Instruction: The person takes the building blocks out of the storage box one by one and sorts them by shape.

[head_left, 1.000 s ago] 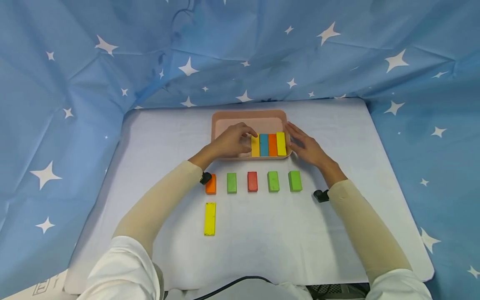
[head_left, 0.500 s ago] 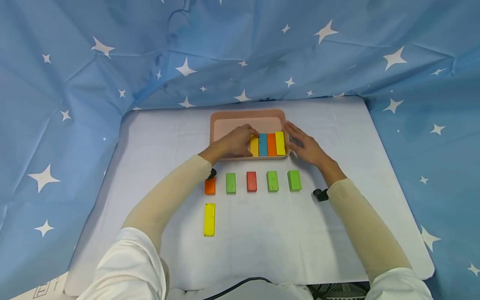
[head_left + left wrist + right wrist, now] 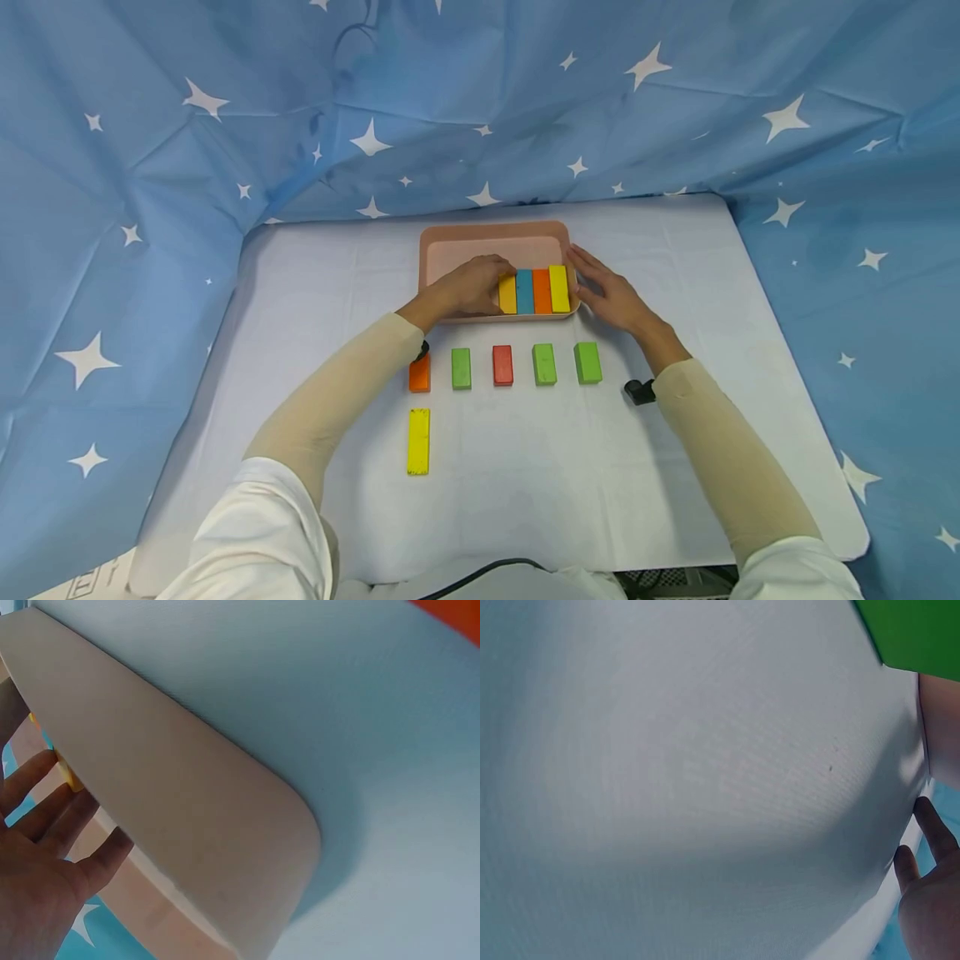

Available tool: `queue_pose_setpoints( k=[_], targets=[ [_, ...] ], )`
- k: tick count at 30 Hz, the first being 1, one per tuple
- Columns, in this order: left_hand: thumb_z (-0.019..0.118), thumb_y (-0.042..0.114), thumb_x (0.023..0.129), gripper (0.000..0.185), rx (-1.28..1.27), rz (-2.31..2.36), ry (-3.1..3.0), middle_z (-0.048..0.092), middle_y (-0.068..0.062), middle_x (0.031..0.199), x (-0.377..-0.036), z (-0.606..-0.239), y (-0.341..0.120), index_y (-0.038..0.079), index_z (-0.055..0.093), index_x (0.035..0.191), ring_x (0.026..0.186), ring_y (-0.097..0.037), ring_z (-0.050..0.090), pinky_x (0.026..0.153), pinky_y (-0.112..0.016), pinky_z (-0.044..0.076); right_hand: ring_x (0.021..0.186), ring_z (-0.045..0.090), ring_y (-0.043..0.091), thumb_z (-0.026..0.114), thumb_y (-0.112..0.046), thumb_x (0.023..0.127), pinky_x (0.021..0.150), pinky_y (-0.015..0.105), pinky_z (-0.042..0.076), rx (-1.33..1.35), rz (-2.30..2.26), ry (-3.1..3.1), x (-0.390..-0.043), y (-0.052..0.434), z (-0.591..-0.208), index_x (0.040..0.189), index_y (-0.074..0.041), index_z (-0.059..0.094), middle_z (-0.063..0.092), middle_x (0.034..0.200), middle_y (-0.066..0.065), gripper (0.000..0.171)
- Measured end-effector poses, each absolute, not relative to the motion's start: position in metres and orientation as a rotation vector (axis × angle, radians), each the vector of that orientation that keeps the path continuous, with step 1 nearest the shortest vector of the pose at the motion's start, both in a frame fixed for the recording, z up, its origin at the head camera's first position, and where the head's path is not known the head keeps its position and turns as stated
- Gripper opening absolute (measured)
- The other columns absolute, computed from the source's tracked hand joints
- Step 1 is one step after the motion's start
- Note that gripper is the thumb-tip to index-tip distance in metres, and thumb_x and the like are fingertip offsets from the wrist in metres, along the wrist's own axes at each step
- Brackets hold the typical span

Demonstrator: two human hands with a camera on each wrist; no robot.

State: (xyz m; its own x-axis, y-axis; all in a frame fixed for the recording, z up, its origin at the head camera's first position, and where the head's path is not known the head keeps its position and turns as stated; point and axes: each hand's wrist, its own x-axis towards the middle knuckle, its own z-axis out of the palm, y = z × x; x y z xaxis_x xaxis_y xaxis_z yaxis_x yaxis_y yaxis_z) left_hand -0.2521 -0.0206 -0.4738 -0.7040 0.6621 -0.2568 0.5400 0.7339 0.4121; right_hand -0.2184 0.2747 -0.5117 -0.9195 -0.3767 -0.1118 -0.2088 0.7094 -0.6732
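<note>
pink tray [image 3: 450, 242] at far middle of white table [image 3: 315, 275]. left hand [image 3: 468, 287] inside tray, fingers loosely bent against leftmost yellow block [image 3: 507, 295] of four packed into right end; pinch or push, cannot tell. right hand [image 3: 611, 293] flat, fingers straight along tray's right rim. tray's left half bare. wrist views mostly table and rim.

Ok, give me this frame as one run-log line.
left hand: on yellow block in pink tray | right hand: open beside tray's right rim | tray row: yellow, blue, orange, yellow | six blocks on table
</note>
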Motion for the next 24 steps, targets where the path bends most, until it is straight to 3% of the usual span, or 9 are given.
queue_pose_setpoints(
  k=[11, 19, 24],
  targets=[
    [0.086, 0.030, 0.084, 0.078, 0.888, 0.542, 2.569, 0.054, -0.013, 0.145, -0.251, -0.475, -0.021, 0.002, 0.052, 0.148, 0.124, -0.026, 0.054, 0.113, -0.036, 0.046, 0.162, 0.015, 0.033, 0.051, -0.032, 0.110, 0.127, 0.064, 0.016, -0.449, -1.009, 2.667, -0.217, 0.275, -0.509, 0.167, -0.024, 0.021, 0.011, 0.176, -0.005, 0.065],
    [0.090, 0.028, 0.080, 0.087, 0.779, 0.674, 2.566, 0.049, -0.014, 0.153, -0.251, -0.469, -0.026, 0.003, 0.049, 0.153, 0.128, -0.028, 0.053, 0.110, -0.037, 0.049, 0.162, 0.015, 0.033, 0.051, -0.031, 0.110, 0.127, 0.064, 0.016, -0.457, -1.014, 2.667, -0.216, 0.274, -0.508, 0.167, -0.023, 0.022, 0.012, 0.176, -0.005, 0.065],
    [0.091, 0.022, 0.080, 0.087, 0.724, 0.836, 2.541, 0.046, -0.012, 0.154, -0.243, -0.459, -0.030, 0.004, 0.048, 0.154, 0.121, -0.026, 0.057, 0.102, -0.034, 0.054, 0.162, 0.016, 0.033, 0.051, -0.032, 0.110, 0.127, 0.064, 0.017, -0.459, -1.000, 2.673, -0.216, 0.275, -0.508, 0.167, -0.023, 0.022, 0.011, 0.176, -0.005, 0.065]
  ],
)
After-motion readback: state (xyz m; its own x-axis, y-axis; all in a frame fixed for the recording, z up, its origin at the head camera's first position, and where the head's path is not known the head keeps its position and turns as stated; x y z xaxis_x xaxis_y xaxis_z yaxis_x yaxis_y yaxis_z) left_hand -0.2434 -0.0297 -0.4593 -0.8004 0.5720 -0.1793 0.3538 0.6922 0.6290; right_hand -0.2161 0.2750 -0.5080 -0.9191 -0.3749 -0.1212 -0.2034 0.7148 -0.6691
